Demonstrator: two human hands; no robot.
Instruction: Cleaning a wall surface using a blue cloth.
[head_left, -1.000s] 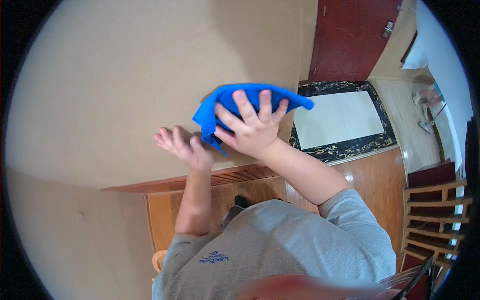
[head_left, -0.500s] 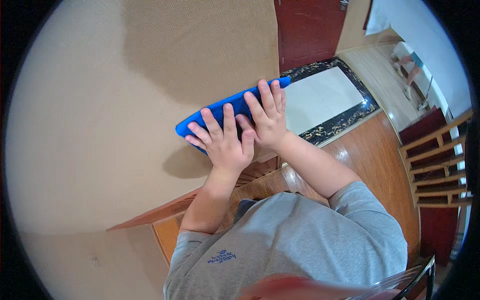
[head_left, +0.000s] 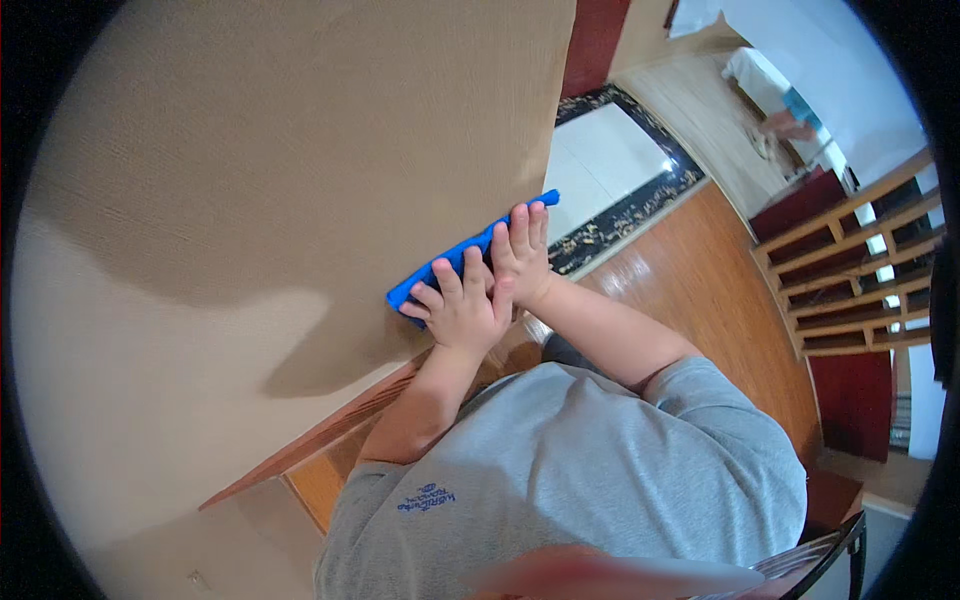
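Observation:
A folded blue cloth (head_left: 474, 243) is pressed against the beige textured wall (head_left: 400, 120), close to the wall's right-hand edge. My left hand (head_left: 463, 312) lies flat over the cloth's left part with its fingers spread. Beside it, slightly higher and to the right, my right hand (head_left: 521, 262) rests flat on the other end, fingers stretched out. The thumbs meet or nearly meet between the hands. Both palms hide much of the cloth, so mainly its upper edge and ends show.
Wooden skirting (head_left: 300, 452) runs along the wall's foot. To the right are a wooden floor (head_left: 690, 275), a white tile panel with a dark patterned border (head_left: 675, 185), and a slatted wooden railing (head_left: 850, 265). Another person's bare limb (head_left: 787, 126) shows blurred at the far right.
Both hands and the cloth have moved down in the picture, closer to my body, still pressed on the wall. The view has also turned, and the shadow on the wall has spread.

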